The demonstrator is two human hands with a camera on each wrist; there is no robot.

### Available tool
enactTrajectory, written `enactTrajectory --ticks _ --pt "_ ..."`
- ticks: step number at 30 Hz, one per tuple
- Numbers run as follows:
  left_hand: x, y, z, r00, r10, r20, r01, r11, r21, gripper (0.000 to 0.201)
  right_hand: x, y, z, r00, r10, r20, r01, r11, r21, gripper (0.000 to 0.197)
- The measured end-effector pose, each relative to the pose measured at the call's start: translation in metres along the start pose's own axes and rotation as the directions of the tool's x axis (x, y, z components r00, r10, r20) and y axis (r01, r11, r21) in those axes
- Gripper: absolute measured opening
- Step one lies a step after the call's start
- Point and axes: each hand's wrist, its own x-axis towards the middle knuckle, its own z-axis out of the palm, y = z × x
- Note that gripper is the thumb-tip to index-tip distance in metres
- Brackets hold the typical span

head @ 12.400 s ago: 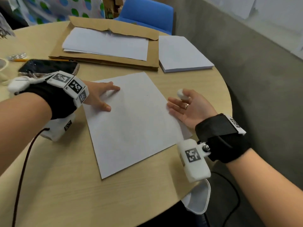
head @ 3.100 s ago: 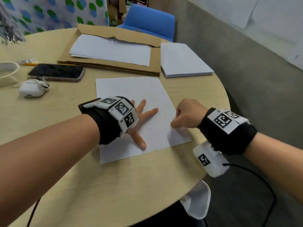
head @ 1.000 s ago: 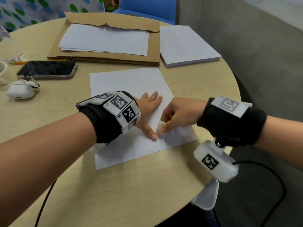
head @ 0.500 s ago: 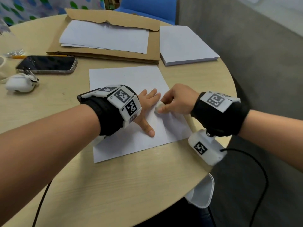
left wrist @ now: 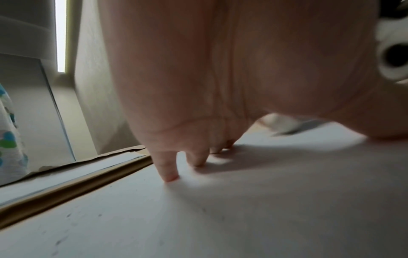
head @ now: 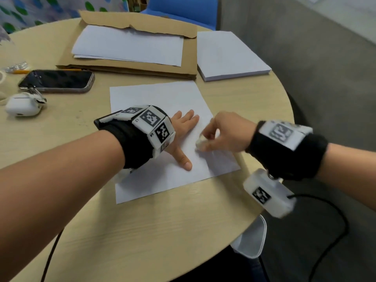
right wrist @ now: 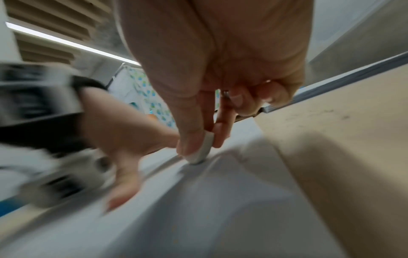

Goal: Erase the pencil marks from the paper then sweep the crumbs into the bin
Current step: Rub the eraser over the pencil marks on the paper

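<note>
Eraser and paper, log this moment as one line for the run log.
stage: erasing | right hand: pinches eraser on paper | left hand: flat, presses paper | paper: rippled by eraser | sweep: not yet

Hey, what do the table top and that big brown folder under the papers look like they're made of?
The table top looks like pale wood-grain laminate or veneer, matte: fine straight grain lines, no gloss. Which of the two, the pictures leave open. The brown folder looks like kraft paper or thin card, dull brown, with a ragged torn top edge.
</note>
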Motion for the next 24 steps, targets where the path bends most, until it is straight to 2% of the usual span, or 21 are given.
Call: enactTrajectory --ticks 3,5,8,11,15,17,21,24 --pt "0.003 0.000 0.002 1.000 -0.010 0.008 0.010 1.000 0.000 0.132 -0.018 -0.001 0.005 0.994 -0.038 0.105 0.042 0.998 -0.039 0.018" --pt "0.003 0.001 0.004 1.000 -0.010 0.007 0.010 1.000 0.005 0.135 -0.012 -0.001 0.000 0.992 0.031 0.119 -0.037 0.998 0.048 0.012" --pt "0.004 0.001 0.004 1.000 -0.005 0.007 0.005 1.000 0.011 0.135 0.013 0.003 -0.007 0.989 0.148 0.025 -0.150 0.965 0.215 0.017" --pt "0.002 0.001 0.004 1.000 0.006 -0.014 -0.006 1.000 0.008 0.134 0.018 0.004 -0.004 0.986 0.162 -0.034 -0.148 0.955 0.257 0.017" --pt "0.003 -0.001 0.004 1.000 0.000 -0.001 0.000 1.000 -0.008 0.135 -0.007 0.003 0.007 0.991 0.096 0.095 -0.115 0.969 0.219 0.010" --pt "0.004 -0.001 0.005 1.000 -0.001 -0.004 0.001 1.000 -0.010 0.135 -0.012 0.003 0.005 0.982 0.121 0.144 -0.152 0.962 0.225 0.011" --pt "0.001 0.001 0.005 1.000 0.009 -0.029 -0.009 1.000 -0.008 0.133 0.006 0.005 -0.005 0.964 0.264 0.028 -0.258 0.909 0.328 0.025" --pt "0.002 0.000 0.005 0.999 0.012 -0.034 -0.013 1.000 -0.016 0.133 0.007 0.005 -0.002 0.964 0.265 -0.026 -0.237 0.897 0.372 0.022"
